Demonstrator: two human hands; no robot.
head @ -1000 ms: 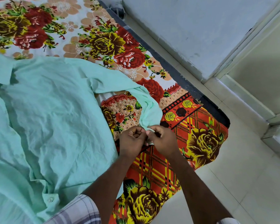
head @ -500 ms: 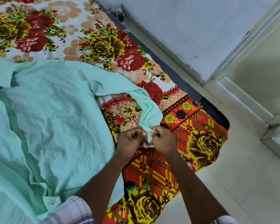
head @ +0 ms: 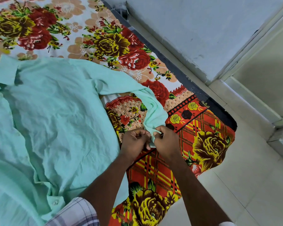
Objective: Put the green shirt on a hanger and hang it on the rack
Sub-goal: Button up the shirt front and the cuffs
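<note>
A pale green shirt [head: 52,121] lies spread and wrinkled over the left half of the bed, collar at the far left. One long sleeve [head: 153,110] runs right and bends down toward me. My left hand [head: 135,144] and my right hand [head: 167,142] meet at the sleeve's cuff, both pinching the cuff fabric between fingers and thumbs. The cuff itself is mostly hidden by my fingers. No hanger or rack is in view.
The shirt rests on a floral bedsheet [head: 108,44] with a red and yellow plaid border [head: 201,136] that hangs over the bed corner. A grey wall [head: 194,30] runs close along the bed's right side. Pale tiled floor [head: 252,185] lies to the right.
Both hands have stayed pinched on the sleeve cuff, fingers shifting slightly on the fabric. The view has drifted a little; the shirt has not moved.
</note>
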